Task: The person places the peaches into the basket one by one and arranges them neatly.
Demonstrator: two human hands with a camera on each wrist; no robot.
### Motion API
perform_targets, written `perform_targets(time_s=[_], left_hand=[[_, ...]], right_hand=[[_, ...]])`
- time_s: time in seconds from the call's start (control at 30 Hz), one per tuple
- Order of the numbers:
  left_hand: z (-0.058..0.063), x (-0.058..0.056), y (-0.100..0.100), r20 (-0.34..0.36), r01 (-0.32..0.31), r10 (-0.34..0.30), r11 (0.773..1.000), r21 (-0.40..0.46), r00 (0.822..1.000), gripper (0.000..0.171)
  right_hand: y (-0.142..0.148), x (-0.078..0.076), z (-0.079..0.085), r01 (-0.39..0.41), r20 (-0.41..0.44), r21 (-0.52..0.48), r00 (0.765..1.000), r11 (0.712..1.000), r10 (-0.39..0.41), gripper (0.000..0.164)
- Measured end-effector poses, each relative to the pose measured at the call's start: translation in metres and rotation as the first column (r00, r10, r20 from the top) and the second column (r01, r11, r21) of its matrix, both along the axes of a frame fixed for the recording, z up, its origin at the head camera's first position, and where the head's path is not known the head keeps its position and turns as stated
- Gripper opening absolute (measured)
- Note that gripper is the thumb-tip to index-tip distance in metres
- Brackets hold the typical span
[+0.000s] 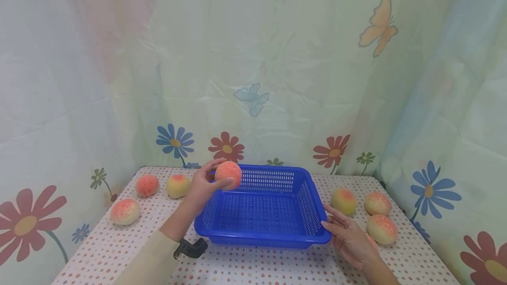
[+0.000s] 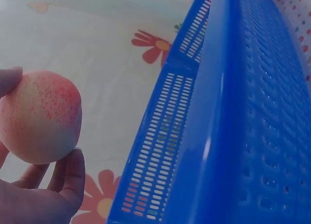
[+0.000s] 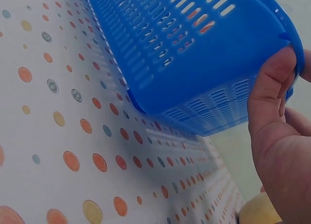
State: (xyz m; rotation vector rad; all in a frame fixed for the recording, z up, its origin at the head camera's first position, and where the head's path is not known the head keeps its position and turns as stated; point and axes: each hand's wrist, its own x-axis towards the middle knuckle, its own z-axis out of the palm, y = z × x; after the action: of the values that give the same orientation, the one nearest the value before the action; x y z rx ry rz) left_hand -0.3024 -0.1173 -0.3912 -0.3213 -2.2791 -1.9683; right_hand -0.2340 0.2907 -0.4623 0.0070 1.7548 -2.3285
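Note:
A pink peach [image 1: 228, 175] is held in the fingers of my left hand [image 1: 203, 186], raised over the left back corner of a blue plastic basket [image 1: 265, 237]. In the left wrist view the peach [image 2: 41, 117] shows a pale underside and a red blush, with thumb and fingers around it. My right hand [image 1: 348, 239] grips the basket's rim at the right front corner. The right wrist view has the thumb of this hand [image 3: 282, 122] against the rim and other fingers partly hidden behind it. The basket has slotted walls, and no fruit shows inside.
On the dotted tablecloth [image 1: 237, 267], left of the basket, lie a red peach [image 1: 147, 185], a yellowish peach [image 1: 178, 186] and a speckled peach [image 1: 125, 211]. Several more peaches [image 1: 382, 229] lie to the right, one partly behind my right hand. A flowered curtain [image 1: 285, 78] hangs behind.

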Motion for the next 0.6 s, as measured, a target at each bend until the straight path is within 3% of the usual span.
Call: perform_targets(time_s=[0.3, 0.6], left_hand=[[0.006, -0.010, 0.009, -0.026, 0.048, -0.049, 0.998, -0.039, 0.998, 0.064], [0.011, -0.023, 0.019, -0.020, 0.145, -0.145, 0.989, 0.011, 0.989, 0.058]], right_hand=[[0.000, 0.001, 0.000, -0.010, 0.004, -0.011, 1.000, 1.000, 0.010, 0.044], [0.001, 0.000, 0.001, -0.032, -0.020, -0.009, 0.999, 0.999, 0.032, 0.044]])
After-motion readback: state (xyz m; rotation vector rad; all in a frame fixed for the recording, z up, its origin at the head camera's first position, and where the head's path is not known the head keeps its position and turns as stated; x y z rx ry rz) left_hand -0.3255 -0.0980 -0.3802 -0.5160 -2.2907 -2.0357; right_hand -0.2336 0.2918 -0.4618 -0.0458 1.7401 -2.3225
